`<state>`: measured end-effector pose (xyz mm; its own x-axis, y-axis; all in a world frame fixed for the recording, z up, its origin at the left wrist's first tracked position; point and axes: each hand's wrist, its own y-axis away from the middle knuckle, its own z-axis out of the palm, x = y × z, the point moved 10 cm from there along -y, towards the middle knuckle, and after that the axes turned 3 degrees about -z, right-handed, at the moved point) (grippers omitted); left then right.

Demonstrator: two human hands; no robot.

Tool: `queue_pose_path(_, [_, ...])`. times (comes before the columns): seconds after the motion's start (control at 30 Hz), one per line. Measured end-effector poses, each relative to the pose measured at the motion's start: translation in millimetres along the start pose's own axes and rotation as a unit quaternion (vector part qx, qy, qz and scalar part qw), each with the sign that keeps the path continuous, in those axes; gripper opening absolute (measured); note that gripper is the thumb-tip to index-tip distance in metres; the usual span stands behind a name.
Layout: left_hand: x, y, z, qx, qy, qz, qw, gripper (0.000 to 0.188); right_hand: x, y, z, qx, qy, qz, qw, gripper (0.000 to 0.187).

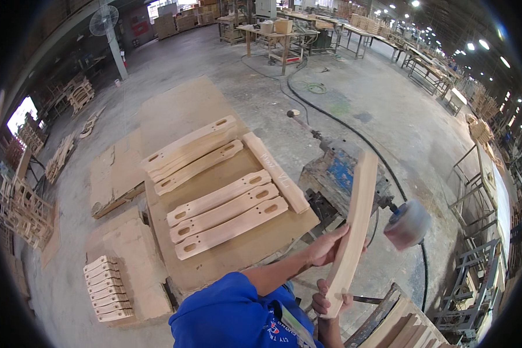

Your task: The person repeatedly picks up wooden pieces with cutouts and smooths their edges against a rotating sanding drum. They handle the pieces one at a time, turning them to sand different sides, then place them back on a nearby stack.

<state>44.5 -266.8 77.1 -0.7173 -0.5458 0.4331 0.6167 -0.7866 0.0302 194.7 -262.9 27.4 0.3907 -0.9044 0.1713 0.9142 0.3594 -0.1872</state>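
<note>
I hold a long, pale wooden slat (pixel 354 232) tilted upright, its upper end in front of a blue machine. My left hand (pixel 327 246) is closed round its middle edge, and fingertips show on the far side. Lower down, my right hand (pixel 325 298) grips the slat's bottom end with fingers wrapped round it. Right of the slat, the machine's sanding drum (pixel 408 225) looks blurred, and a visible gap separates the two. The blue machine body (pixel 339 168) is partly hidden behind the slat.
Left of me, a brown board-topped table (pixel 214 264) bears several slotted wooden slats (pixel 232 229) and a plain wooden bar (pixel 275 172). Smaller stacked pieces (pixel 107 290) lie lower left. A bin of wood strips (pixel 403 327) stands near right. A black hose (pixel 354 124) crosses the floor.
</note>
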Motion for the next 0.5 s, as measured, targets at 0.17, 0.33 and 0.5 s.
queue_pose_path(0.17, [105.5, 43.2, -51.9, 0.037, -0.084, 0.12, 0.989, 0.062, 29.3, -54.7, -59.3, 0.168, 0.268, 0.116, 0.942, 0.076])
queue_pose_path(0.33, [269.0, 142.2, -114.9, 0.341, -0.601, 0.224, 0.687, 0.062, 8.1, -72.6, -93.5, 0.25, 0.635, 0.199, 0.703, 0.077])
queue_pose_path(0.5, [348.2, 238.6, -192.4, 0.401, -0.873, 0.152, 0.234, 0.072, -34.6, -12.6, -128.5, 0.394, 0.65, 0.172, 0.627, 0.072])
